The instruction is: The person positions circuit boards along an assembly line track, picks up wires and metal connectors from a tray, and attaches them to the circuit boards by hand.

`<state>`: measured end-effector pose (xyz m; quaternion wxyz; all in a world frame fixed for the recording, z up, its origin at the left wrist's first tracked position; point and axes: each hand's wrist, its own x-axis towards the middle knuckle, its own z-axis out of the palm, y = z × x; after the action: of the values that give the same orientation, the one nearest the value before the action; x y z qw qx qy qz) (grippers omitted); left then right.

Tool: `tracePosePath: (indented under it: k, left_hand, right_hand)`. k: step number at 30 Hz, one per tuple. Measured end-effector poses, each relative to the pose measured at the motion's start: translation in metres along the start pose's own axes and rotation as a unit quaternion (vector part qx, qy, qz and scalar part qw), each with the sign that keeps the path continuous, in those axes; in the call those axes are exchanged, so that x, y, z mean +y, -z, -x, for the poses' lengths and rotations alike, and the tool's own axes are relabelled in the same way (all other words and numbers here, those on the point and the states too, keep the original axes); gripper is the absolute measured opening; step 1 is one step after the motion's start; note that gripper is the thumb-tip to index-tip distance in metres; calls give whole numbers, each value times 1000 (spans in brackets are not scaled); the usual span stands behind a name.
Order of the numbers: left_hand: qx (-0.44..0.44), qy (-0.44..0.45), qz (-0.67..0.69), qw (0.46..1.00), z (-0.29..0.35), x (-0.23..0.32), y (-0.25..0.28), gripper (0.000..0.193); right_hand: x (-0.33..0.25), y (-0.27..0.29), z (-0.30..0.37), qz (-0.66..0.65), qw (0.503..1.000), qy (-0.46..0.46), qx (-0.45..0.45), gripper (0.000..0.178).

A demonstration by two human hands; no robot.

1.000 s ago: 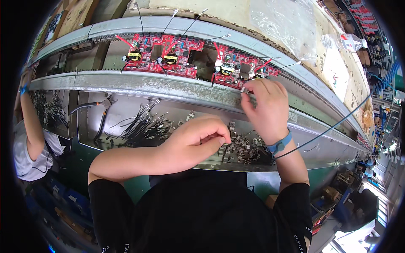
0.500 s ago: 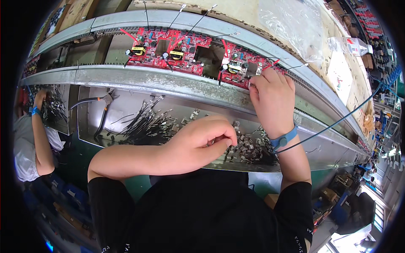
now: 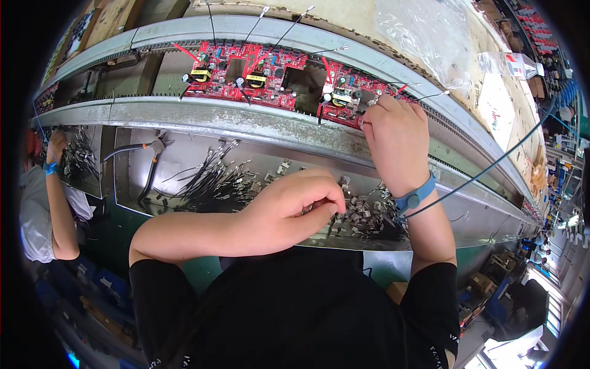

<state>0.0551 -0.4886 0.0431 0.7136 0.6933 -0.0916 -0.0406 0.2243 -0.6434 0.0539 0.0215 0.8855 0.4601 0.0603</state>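
Observation:
A long red circuit board [image 3: 216,83] with large cut-outs, yellow-banded transformers and black and red wires lies between the two metal rails. My right hand [image 3: 396,138], in a blue wrist strap [image 3: 416,198] with a cord, is closed at the board's right end. Its fingertips touch down near the board's front edge; what they pinch is hidden. Curled above the metal tray [image 3: 138,175] is my left hand [image 3: 295,206], thumb against the fingers, and whatever it holds cannot be made out. Below it lie many small metal parts [image 3: 362,215], and to its left is a bundle of black wires [image 3: 215,178].
Pliers [image 3: 153,147] with dark, orange-marked handles rest in the tray's left end. Beyond the far rail are clear plastic film [image 3: 424,37] and a bottle [image 3: 519,66]. At far left, a co-worker's hand [image 3: 56,144] is over another pile of wires.
My right hand has shifted very slightly along the board's right end, and its strap cord has swung lower. My left hand stays almost still. The co-worker's hand moved slightly.

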Motion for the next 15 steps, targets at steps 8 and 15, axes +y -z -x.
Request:
tracePosePath:
  k: [8, 15]
  left_hand:
    - [-9, 25, -3, 1000, -3, 0, 0, 12]
    - [39, 34, -91, 995, -8, -6, 2, 13]
  right_hand:
    - [0, -11, 17, -41, 997, -6, 69, 7]
    - [8, 1, 33, -152, 985, 11, 85, 26]
